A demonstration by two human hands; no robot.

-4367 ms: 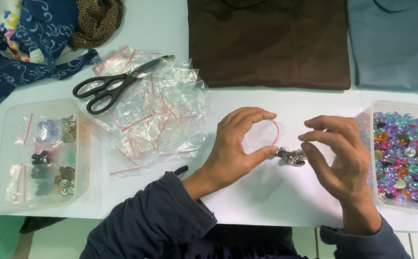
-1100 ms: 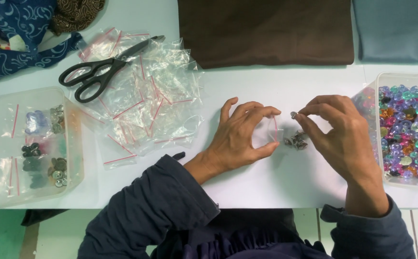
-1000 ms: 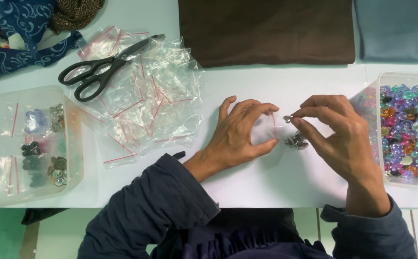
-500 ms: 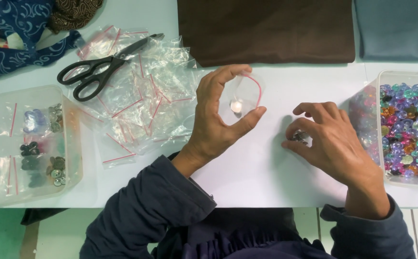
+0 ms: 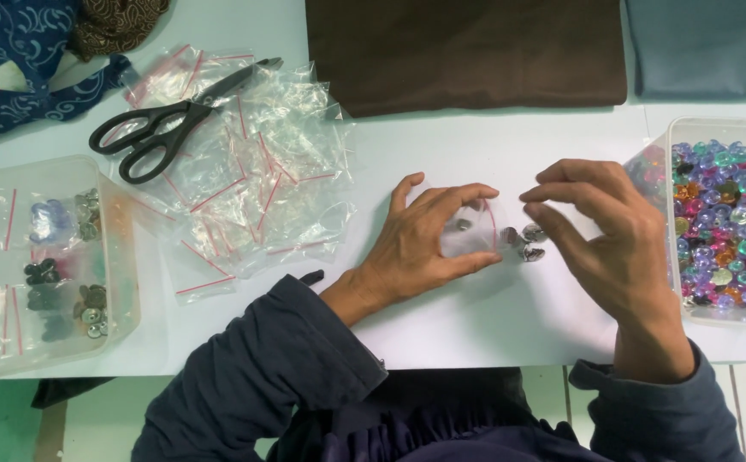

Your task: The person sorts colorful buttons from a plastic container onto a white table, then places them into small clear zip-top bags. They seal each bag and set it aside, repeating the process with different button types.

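Note:
My left hand [image 5: 420, 244] holds a small clear zip bag [image 5: 473, 231] with a red strip, its mouth held wide between thumb and fingers just above the white table [image 5: 441, 150]. One silvery button shows inside the bag. My right hand [image 5: 612, 244] is beside the bag's mouth, its fingertips pinched right over a few silvery metal buttons [image 5: 523, 242] lying on the table. Whether a button is between the fingertips I cannot tell.
A heap of empty clear zip bags [image 5: 257, 171] lies at the left with black scissors [image 5: 163, 124] on it. A clear box of filled bags [image 5: 44, 257] stands far left, a box of coloured beads [image 5: 728, 214] far right. Folded brown cloth [image 5: 467, 47], grey-blue cloth [image 5: 707, 43] and patterned blue cloth [image 5: 14, 60] line the back.
My left hand had lifted the bag up upright; now it has lowered it back beside the buttons. My right hand has risen from flat on the buttons to a pinch.

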